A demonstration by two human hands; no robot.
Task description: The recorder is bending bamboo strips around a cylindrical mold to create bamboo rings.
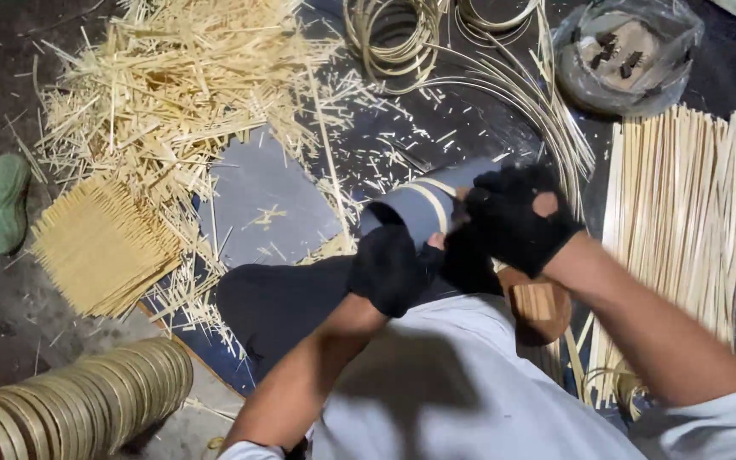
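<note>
Bamboo work fills this head view. Both hands wear black fingerless gloves and meet over a grey cylindrical tube [415,213] that lies across the person's lap, its far end pointing away toward the floor. A thin pale bamboo strip [433,203] is wrapped around that tube as a band. The left hand [389,268] is closed around the near part of the tube, fingers curled over it. The right hand [513,223] sits just beside it, bent over the tube's right side with fingers folded down on the strip; how tightly it pinches the strip cannot be told, since the glove hides the fingertips.

Under the right wrist a round wooden block [543,307] rests against the person's light grey shirt [470,383]. Right of the hands lies a flat bundle of long straight bamboo sticks [683,213]. Beyond the tube, coils of thin bamboo strip [402,38] curl on the dark floor, and a clear plastic bag [628,51] with small dark pieces sits at the upper right. Left of the hands, a loose heap of short bamboo offcuts [172,94] spreads over a grey sheet [261,200], with a neat stack of short cut sticks [104,243] beside it. A row of finished bamboo rings [70,409] lies at the lower left, and a green cloth [0,203] lies at the far left.
</note>
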